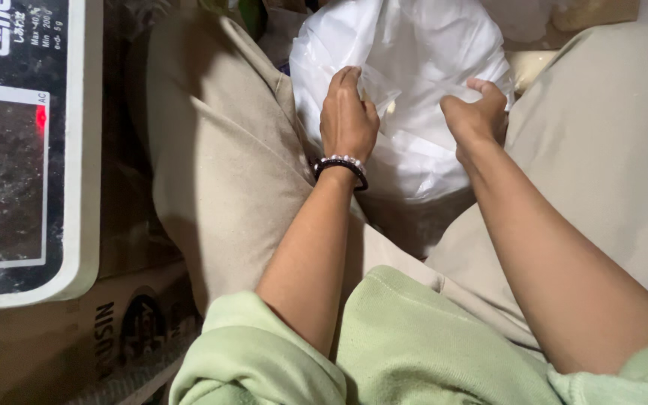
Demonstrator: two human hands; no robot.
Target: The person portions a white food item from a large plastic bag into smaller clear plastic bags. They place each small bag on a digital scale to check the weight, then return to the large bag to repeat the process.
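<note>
Both hands on the white bag between your knees.

Your left hand, beaded bracelet at the wrist, has its grip pinched on a clear film at the bag's middle; your right hand, at 3 o'clock from it, clenches the same plastic. The bag sits at 12 o'clock. A scale lies at 9 o'clock, on a carton.
</note>
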